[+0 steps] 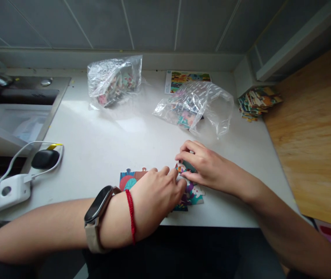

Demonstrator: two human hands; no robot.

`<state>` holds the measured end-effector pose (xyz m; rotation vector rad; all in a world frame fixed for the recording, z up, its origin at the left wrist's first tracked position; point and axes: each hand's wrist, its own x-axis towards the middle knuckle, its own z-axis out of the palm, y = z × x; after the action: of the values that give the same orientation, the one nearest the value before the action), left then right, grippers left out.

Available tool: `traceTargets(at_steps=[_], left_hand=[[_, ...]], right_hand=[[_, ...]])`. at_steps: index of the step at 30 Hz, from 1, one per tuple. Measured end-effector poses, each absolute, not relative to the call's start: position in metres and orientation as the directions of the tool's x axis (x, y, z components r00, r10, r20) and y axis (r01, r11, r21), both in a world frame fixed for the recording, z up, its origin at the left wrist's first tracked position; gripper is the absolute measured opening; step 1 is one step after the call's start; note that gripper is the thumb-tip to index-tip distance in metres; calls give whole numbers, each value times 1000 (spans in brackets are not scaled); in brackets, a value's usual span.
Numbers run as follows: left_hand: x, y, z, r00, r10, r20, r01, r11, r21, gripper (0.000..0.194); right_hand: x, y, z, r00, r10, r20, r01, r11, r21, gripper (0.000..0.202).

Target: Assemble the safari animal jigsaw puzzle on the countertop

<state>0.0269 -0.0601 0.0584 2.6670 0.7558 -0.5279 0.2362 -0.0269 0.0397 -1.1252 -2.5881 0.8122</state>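
A partly joined jigsaw puzzle [197, 193] lies near the front edge of the white counter, its middle covered by my hands. My left hand [161, 193], with a watch and a red cord at the wrist, rests over it, fingers bent down onto the pieces. Just to the right, my right hand [203, 162] pinches a small colourful puzzle piece [181, 167] between thumb and fingers at the puzzle's upper edge. What lies under the left fingertips is hidden. Along the left, red and blue pieces [130, 181] show with knobs pointing up.
Two clear plastic bags of puzzle pieces, a left bag [115, 81] and a right bag [197, 106], lie at the back beside a picture card [174, 81]. Loose pieces [257, 102] are piled by the wooden board [313, 128]. A sink [63, 87], power strip [8, 193] and cable are left.
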Motion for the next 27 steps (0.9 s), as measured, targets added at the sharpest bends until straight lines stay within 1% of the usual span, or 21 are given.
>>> traceTargets(at_steps=[3,6,10,12,15,19,21,25,27], left_hand=[[29,-61,60,768,435,-471,568,-802,185,33],[32,-58,65,752,411,-516,574,-792,206,32],[35,-52,71,751,323,-576,544,-798,261,26],[36,-52,73,771,281,-572,506,-816,280,23],[38,-53,76,795,280,-538,473,-842,261,24],[38,-53,82,764,268,-587,486,-838,249,23],[35,-53,81,795,229,-561,449,-845,291,22],[27,-50,74,903,120,-413,314,-840,442,33],[26,-46,72,917,98,-386,296,-816,496,33]], right_hand=[[236,-27,38,-707,707,-3,596,593,-541,30],[238,-26,38,-710,704,3,594,602,-534,29],[245,-22,38,-690,724,-10,621,584,-523,28],[248,-20,37,-682,731,-2,629,585,-511,26],[252,-17,35,-682,731,-1,630,587,-509,26],[251,-15,33,-687,726,20,611,593,-524,25],[250,-15,33,-691,723,27,604,597,-528,25],[251,-13,35,-688,725,27,602,591,-537,23],[253,-12,36,-684,729,21,603,581,-547,25]])
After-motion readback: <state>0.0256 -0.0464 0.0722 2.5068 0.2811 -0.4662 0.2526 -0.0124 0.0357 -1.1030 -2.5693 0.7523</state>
